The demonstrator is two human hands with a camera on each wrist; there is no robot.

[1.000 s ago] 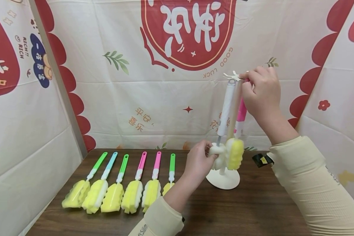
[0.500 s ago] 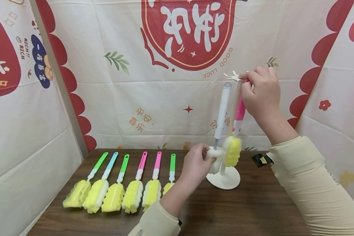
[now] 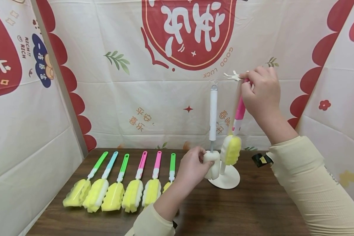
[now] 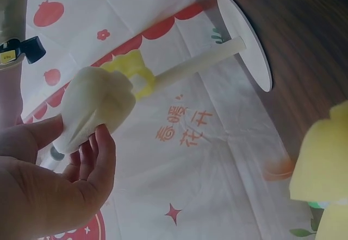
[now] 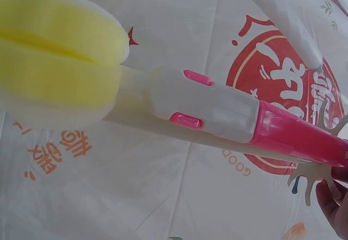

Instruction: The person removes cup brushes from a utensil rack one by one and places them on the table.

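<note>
Right of centre in the head view, the left hand grips the white sponge head of a white-handled brush, fingers curled round the foam, and holds it upright just left of the white stand — its hanging loop stands below and to the left of the stand's top hooks, not touching them. The left wrist view shows the same grip: fingers and thumb wrapped around the pale foam head, with the stand's round base and pole behind it. In the upper right, the right hand pinches the top end of a pink-handled brush right at the hooks; its yellow sponge hangs beside the pole, above the base. Whether that brush's loop is seated on a hook cannot be told, since the fingers cover it. The step in hand looks to be the handling of two brushes at the stand — one kept at the hooks, one off them. A next move with the white one would call for keeping it clear of the yellow sponge. Six more sponge brushes lie in a row at the lower left on the wooden table, well apart from the stand; a small black clip sits to the stand's right.
</note>
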